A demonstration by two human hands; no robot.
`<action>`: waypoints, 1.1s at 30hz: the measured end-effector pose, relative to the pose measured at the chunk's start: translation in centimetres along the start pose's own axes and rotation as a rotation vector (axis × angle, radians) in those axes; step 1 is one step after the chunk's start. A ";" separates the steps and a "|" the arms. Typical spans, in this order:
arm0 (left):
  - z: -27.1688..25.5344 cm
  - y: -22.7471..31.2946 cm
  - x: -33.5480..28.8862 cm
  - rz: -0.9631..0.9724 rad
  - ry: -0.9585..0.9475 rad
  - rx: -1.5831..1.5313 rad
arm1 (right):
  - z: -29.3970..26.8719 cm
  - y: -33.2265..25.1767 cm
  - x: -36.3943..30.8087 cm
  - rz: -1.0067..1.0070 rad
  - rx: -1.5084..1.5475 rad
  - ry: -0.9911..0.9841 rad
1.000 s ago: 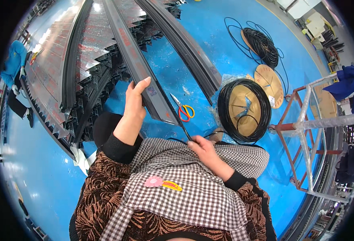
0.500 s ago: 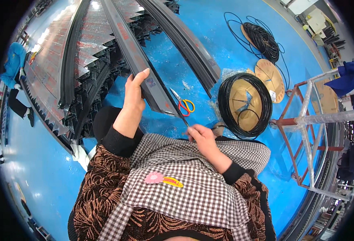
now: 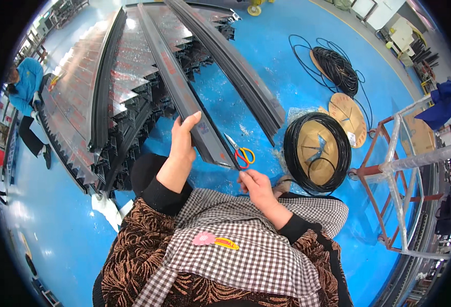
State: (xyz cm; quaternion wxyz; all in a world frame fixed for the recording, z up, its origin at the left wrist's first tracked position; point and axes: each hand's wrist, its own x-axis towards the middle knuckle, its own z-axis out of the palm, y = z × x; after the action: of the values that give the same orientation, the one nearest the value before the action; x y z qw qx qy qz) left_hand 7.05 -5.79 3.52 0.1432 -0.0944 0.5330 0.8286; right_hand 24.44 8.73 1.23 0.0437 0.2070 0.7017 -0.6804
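My left hand (image 3: 183,142) grips a long dark grey profile (image 3: 208,141) near its close end, thumb on top and the other fingers partly hidden beneath it. A thin black strip (image 3: 216,132) runs down the profile's right edge. Just beyond the profile's end, my right hand (image 3: 259,189) is closed in a pinch on the tip of this strip. Scissors (image 3: 244,157) with red and yellow handles lie on the blue floor, right of the profile's end.
A coil of black cord (image 3: 293,162) lies at right, with cardboard discs (image 3: 347,118) and a looser coil (image 3: 335,69) beyond. A metal frame cart (image 3: 393,169) stands far right. Stacked profiles (image 3: 105,102) fill the left, where a co-worker (image 3: 27,84) in blue bends. Another profile (image 3: 246,77) lies ahead.
The whole scene has shifted lower and slightly right in the picture. Both hands keep their holds on the profile and strip. More of the co-worker at left shows.
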 end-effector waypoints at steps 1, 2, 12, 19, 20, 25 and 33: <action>0.1 0.2 0.0 0.007 -0.004 0.002 | -0.2 0.2 -0.2 -0.008 0.003 0.001; 0.1 0.3 -0.1 0.014 -0.008 0.002 | -0.5 0.9 -0.9 -0.025 0.011 -0.006; 0.1 0.1 0.3 0.016 0.000 -0.001 | -0.5 0.0 -0.8 -0.026 0.039 0.015; 0.0 -0.4 0.2 0.020 0.015 -0.017 | -1.6 0.0 -1.2 -0.011 0.015 -0.053; -0.1 -0.4 0.3 0.021 0.010 -0.018 | -1.3 -0.2 -1.3 0.011 0.012 -0.047; 0.1 -0.6 0.5 0.015 0.023 -0.014 | -1.0 2.0 -1.0 0.009 0.261 -0.014; -0.5 -0.9 1.1 -0.013 -0.017 -0.020 | -0.4 0.1 0.0 -0.013 0.079 -0.024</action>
State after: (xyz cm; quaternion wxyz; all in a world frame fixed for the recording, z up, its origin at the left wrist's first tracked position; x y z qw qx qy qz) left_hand 6.29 -5.75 2.21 0.1520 -0.0921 0.5228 0.8337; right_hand 24.60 9.13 1.18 0.0395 0.1959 0.6751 -0.7102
